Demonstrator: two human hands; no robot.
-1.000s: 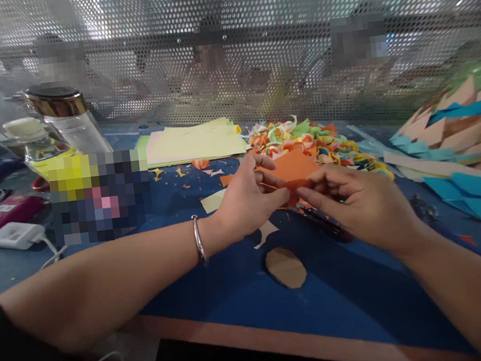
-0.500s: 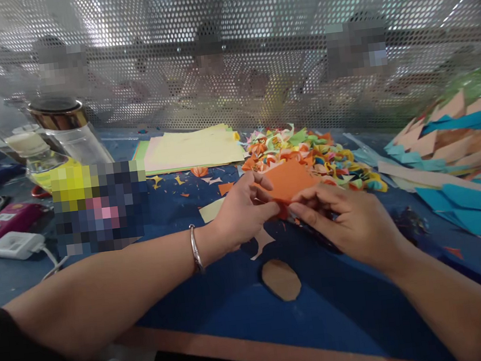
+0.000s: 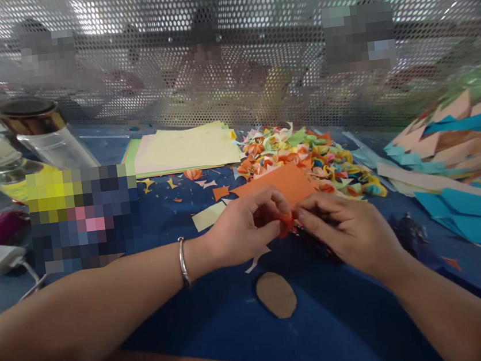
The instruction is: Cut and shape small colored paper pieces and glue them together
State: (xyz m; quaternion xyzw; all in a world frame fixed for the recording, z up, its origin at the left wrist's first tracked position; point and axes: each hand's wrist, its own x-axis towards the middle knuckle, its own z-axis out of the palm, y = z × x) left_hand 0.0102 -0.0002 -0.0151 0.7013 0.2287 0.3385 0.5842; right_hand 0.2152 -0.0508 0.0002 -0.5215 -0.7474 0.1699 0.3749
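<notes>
That small orange piece [image 3: 287,223] was pinched from both sides!
Left hand [image 3: 244,229] and right hand [image 3: 357,230] both gripped it, beyond the brown oval [image 3: 276,295].

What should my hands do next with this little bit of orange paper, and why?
Probably pinch the small orange piece gently to set its curve: the left hand and right hand both have hold of it, and it looks bent rather than flat, much like the curled pieces in the paper pile behind.
</notes>
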